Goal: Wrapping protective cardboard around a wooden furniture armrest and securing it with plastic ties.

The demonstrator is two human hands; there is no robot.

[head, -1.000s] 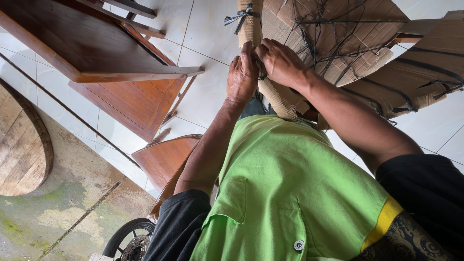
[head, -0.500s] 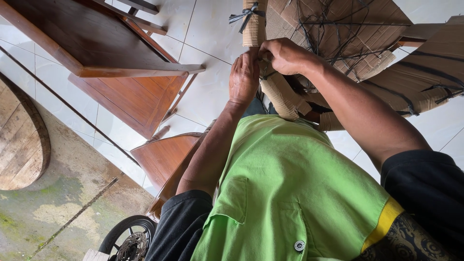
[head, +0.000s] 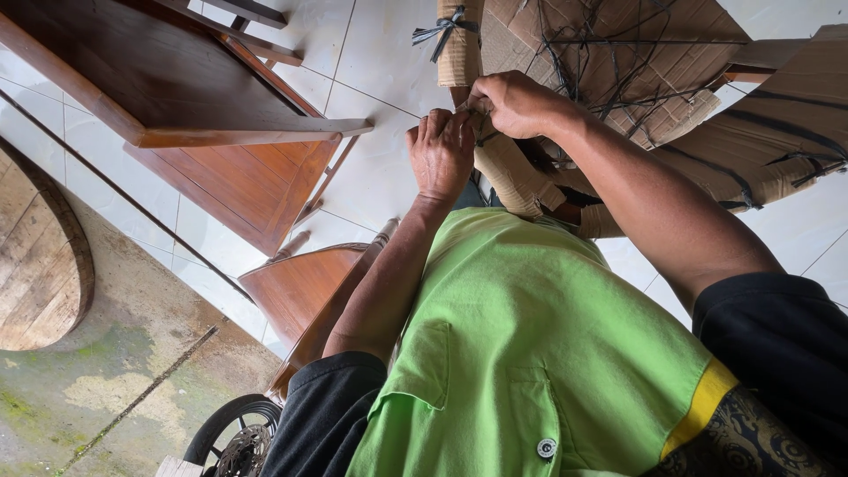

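Both hands meet at the cardboard-wrapped furniture leg [head: 508,172], up near the top middle of the view. His left hand [head: 442,155] lies with its back to the camera, fingers curled over and pressed against the wrapped leg, closed on it as far as can be seen. His right hand [head: 517,104] is bunched tight just above, thumb and fingers pinching at the dark strap [head: 484,137] where it crosses the cardboard; the two hands touch at the knuckles. The leg slants down from the hands toward his green shirt [head: 530,353]. Beside it, another wrapped leg [head: 459,44] runs to the top edge, tied round with a grey strip knotted in a bow [head: 442,28]. Right of the hands, a larger cardboard-covered piece [head: 707,106] is criss-crossed with dark straps.

To the left, on the white tiled floor [head: 389,168], stand bare brown wooden furniture pieces [head: 203,115], well apart from the hands. A round wooden slab [head: 35,265] sits at the left edge on stained concrete, and part of a wheel [head: 234,437] shows at the bottom.
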